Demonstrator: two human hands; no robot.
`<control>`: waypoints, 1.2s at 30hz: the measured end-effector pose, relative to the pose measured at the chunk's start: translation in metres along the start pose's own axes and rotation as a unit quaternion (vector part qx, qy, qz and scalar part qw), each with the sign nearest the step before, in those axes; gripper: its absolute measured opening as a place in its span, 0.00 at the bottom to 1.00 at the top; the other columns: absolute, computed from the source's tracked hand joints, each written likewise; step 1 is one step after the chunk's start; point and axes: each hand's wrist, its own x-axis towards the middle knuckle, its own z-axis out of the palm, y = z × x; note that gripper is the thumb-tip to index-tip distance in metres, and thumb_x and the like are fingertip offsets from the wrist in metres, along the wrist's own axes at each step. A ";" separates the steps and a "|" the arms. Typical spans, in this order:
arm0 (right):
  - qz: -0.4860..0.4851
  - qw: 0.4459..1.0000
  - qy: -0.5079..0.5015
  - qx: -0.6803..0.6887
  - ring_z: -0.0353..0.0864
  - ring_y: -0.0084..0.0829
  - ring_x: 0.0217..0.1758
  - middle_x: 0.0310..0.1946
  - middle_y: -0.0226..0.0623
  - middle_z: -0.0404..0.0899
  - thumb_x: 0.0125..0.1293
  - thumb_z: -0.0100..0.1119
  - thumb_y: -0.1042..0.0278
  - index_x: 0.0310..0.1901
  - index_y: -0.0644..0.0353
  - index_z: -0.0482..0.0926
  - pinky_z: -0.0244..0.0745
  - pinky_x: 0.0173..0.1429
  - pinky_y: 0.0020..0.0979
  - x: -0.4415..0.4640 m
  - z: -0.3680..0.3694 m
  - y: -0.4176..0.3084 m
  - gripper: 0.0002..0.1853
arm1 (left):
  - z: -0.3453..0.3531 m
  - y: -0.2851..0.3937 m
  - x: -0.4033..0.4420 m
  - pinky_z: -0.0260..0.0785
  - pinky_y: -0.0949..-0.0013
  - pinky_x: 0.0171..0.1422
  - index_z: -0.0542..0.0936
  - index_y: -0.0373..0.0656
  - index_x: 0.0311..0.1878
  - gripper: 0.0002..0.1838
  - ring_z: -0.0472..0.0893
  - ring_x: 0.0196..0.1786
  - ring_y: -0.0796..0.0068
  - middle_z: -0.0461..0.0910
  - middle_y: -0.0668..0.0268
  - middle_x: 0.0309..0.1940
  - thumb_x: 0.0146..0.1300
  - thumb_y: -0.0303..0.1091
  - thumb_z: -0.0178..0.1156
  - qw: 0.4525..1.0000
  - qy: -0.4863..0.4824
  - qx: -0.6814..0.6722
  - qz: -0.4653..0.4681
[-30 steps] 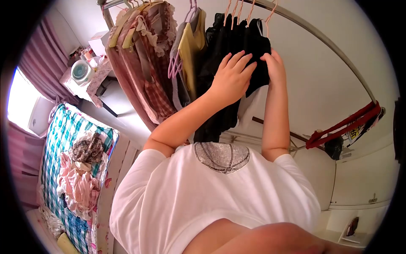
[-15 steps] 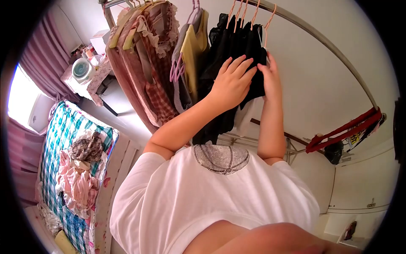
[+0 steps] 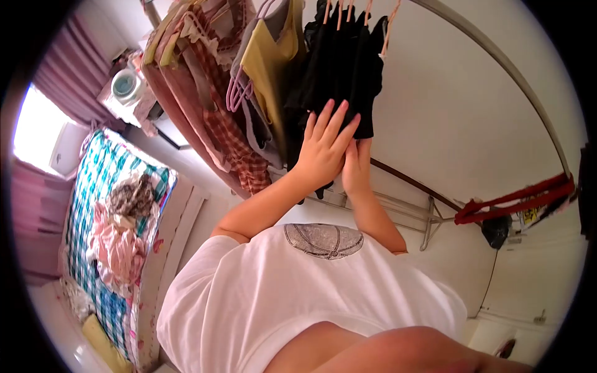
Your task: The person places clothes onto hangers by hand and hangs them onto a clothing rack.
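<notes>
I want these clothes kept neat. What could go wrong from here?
The black clothes hang bunched together, so the left hand and right hand, close against them, might disturb several at once. A hard downward tug could also pull something off the pink hangers.

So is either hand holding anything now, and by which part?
A grip can't be told. The left hand lies over the black garments, fingers extended; the right hand is by the lower edge of the rightmost one, its fingertips partly hidden.
</notes>
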 end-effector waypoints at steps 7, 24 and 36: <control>-0.011 0.989 0.019 -0.147 0.40 0.43 0.69 0.66 0.52 0.40 0.65 0.35 0.64 0.64 0.71 0.41 0.36 0.69 0.38 -0.060 -0.021 0.081 0.30 | 0.013 0.000 -0.060 0.46 0.46 0.64 0.71 0.43 0.51 0.21 0.59 0.61 0.48 0.62 0.52 0.57 0.52 0.34 0.53 0.996 -0.070 0.020 -0.046; -0.109 0.917 -0.268 -0.275 0.31 0.55 0.70 0.66 0.58 0.30 0.59 0.52 0.67 0.66 0.63 0.42 0.32 0.67 0.48 -0.167 0.179 0.108 0.38 | -0.192 -0.046 -0.263 0.42 0.48 0.67 0.67 0.53 0.59 0.30 0.51 0.68 0.57 0.52 0.56 0.65 0.48 0.33 0.59 0.939 -0.139 0.172 -0.263; -0.125 0.794 -0.550 -0.227 0.29 0.52 0.70 0.67 0.51 0.33 0.52 0.58 0.58 0.66 0.55 0.47 0.27 0.66 0.56 -0.305 0.465 0.116 0.42 | -0.430 -0.042 -0.449 0.36 0.42 0.66 0.58 0.53 0.64 0.38 0.42 0.70 0.55 0.42 0.56 0.68 0.46 0.38 0.61 0.731 -0.065 0.407 -0.544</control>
